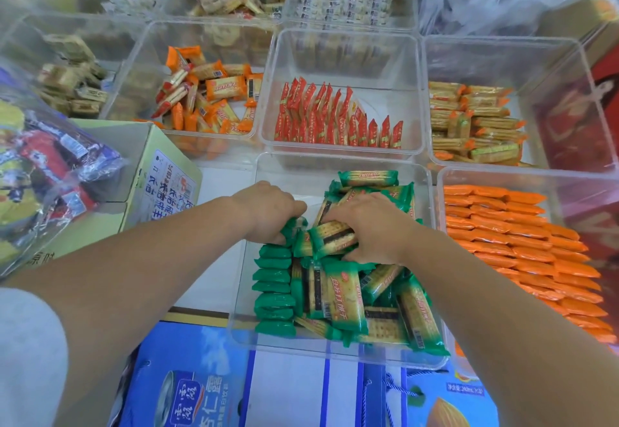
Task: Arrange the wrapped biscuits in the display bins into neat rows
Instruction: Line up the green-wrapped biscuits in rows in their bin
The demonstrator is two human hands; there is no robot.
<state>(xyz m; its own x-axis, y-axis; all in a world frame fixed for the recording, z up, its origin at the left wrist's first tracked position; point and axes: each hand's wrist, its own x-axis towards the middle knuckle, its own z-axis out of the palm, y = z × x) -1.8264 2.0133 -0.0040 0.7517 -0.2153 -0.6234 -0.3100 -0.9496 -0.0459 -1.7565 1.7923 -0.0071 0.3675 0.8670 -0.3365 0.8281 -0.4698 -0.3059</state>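
A clear plastic bin (pixel 341 163) in front of me holds green-wrapped biscuits. Along its left wall a row of green packs (pixel 273 287) stands on edge; the others lie in a loose pile (pixel 392 309) to the right. My left hand (pixel 268 209) is closed on the far end of the row, gripping a green pack. My right hand (pixel 375 225) grips one green biscuit pack (pixel 331 239) lying across the pile's top.
Neighbouring clear bins hold red packs in rows (pixel 335 122), orange packs in rows (pixel 522 252), loose orange packs (pixel 207 95) and tan packs (pixel 475 125). A cardboard box (pixel 164 172) and a bag of snacks (pixel 43 175) sit at left. Blue cartons (pixel 187 386) lie below.
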